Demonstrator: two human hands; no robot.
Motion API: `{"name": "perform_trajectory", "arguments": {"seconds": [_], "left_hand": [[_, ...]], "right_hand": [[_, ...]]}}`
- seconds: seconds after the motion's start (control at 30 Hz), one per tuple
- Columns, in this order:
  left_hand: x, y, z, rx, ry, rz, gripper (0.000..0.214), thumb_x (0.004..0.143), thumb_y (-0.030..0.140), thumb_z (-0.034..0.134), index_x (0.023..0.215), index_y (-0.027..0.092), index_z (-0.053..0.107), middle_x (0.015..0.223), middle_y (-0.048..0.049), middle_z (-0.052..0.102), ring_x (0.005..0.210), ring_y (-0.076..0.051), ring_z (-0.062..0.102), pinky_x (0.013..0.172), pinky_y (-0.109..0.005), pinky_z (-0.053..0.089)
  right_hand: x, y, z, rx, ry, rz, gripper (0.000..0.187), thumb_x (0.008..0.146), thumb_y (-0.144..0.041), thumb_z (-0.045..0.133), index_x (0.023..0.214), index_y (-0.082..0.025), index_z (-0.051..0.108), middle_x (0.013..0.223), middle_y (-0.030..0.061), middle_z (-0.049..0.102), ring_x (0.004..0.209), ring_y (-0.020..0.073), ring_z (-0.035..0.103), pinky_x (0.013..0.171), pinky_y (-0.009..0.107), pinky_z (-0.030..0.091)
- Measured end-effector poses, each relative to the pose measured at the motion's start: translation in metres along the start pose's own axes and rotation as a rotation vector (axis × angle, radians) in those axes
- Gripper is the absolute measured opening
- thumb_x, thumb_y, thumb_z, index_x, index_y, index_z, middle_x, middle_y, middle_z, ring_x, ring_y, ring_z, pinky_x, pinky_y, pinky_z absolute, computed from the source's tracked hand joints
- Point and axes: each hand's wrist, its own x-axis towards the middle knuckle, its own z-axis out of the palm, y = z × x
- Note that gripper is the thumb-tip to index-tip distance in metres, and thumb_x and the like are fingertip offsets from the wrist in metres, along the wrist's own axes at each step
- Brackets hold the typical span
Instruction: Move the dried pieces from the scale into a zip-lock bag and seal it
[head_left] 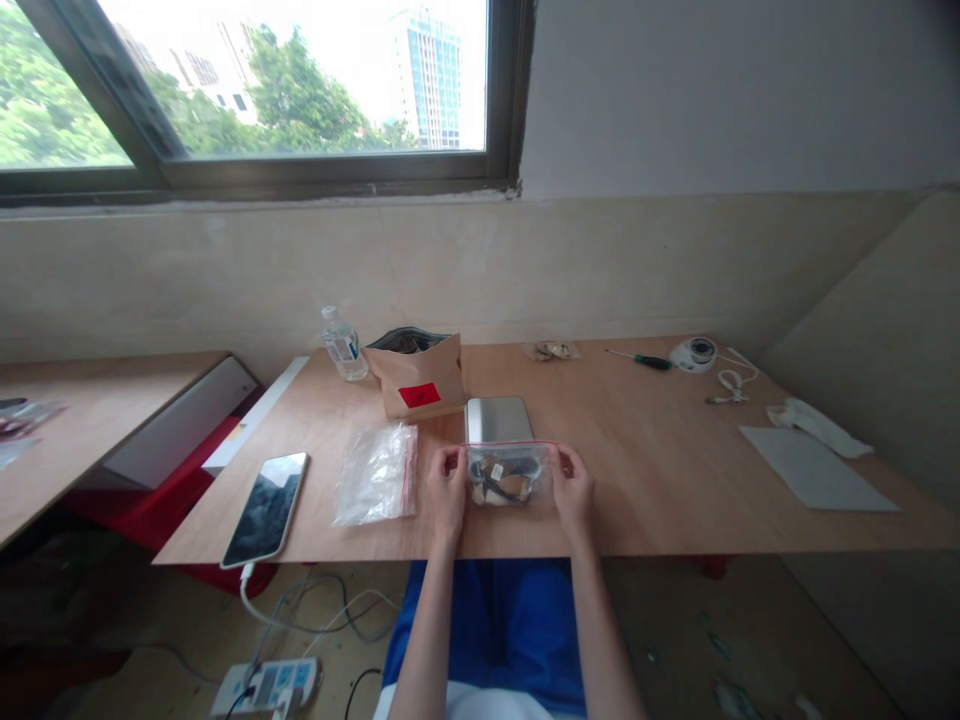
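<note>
A clear zip bag [540,492] with a red seal line along its top is stretched between my two hands. Inside it are brown and dark pieces that I cannot name, with a small white square among them. My left hand [448,490] pinches the bag's upper left corner. At the upper right corner, my right hand [574,490] pinches it the same way. Just behind the bag lies a flat silver-topped kitchen scale [497,415], its front partly hidden. Left of my left hand is a stack of clear zip bags [377,475].
An open brown paper pouch [424,380] and a water bottle [345,345] stand at the back left. A phone [266,508] is plugged in near the front edge. Behind lie a small filled bag [553,351], a screwdriver [651,361] and a dome camera [691,355]. Paper [814,470] lies right.
</note>
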Motion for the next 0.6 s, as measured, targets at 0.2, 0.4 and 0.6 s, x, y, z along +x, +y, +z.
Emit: {"name": "perform_trajectory", "arguments": {"seconds": [0.2, 0.4, 0.6], "left_hand": [[0.0014, 0.0007, -0.0001, -0.037, 0.005, -0.013, 0.029, 0.084, 0.045, 0.053, 0.088, 0.017, 0.061, 0.086, -0.0055, 0.065, 0.082, -0.019, 0.061, 0.074, -0.029, 0.047], [0.0013, 0.0008, 0.0001, -0.126, -0.018, -0.039, 0.028, 0.081, 0.043, 0.057, 0.089, 0.017, 0.063, 0.084, -0.0042, 0.065, 0.079, -0.017, 0.061, 0.072, -0.027, 0.046], [0.0023, 0.0016, 0.0010, -0.173, -0.012, -0.046, 0.028, 0.079, 0.043, 0.060, 0.088, 0.016, 0.063, 0.083, -0.0044, 0.065, 0.079, -0.017, 0.061, 0.072, -0.027, 0.047]], "right_hand": [[-0.0001, -0.0008, -0.0007, 0.068, 0.004, 0.049, 0.043, 0.076, -0.054, 0.059, 0.089, -0.014, 0.068, 0.085, 0.0098, 0.070, 0.073, 0.0195, 0.063, 0.061, 0.028, 0.049], [-0.0002, -0.0046, -0.0010, 0.128, 0.015, 0.119, 0.044, 0.075, -0.054, 0.060, 0.090, -0.014, 0.069, 0.084, 0.0108, 0.071, 0.074, 0.0213, 0.065, 0.064, 0.030, 0.051], [0.0000, -0.0080, -0.0017, 0.169, 0.037, 0.126, 0.041, 0.073, -0.052, 0.064, 0.087, -0.013, 0.067, 0.078, 0.0084, 0.070, 0.070, 0.0191, 0.064, 0.060, 0.027, 0.049]]}}
